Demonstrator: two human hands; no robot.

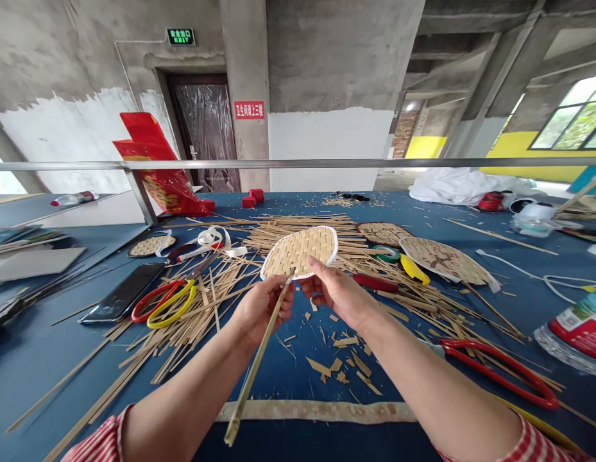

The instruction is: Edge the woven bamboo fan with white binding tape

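A small woven bamboo fan [301, 251] with white edging is held up over the middle of the table. My left hand [266, 305] is closed at its lower left edge, pinching the thin bamboo stick [259, 362] where it meets the weave. From there the stick slants down toward me between my forearms. My right hand [335, 292] grips the lower right rim, thumb on the woven face and fingers underneath. Behind and below the fan lies a spread of flat bamboo strips [201, 327]. Cut bamboo scraps [348, 362] lie on the blue table [182, 404] beneath my hands.
At left are red-and-yellow scissors [175, 301], a phone [123, 292] and white ribbon [213, 237]. Rightward lie another fan [444, 260], green tape [388, 254], a red-handled tool [502, 372] and a plastic bottle [579, 330]. A metal rail [298, 163] crosses behind.
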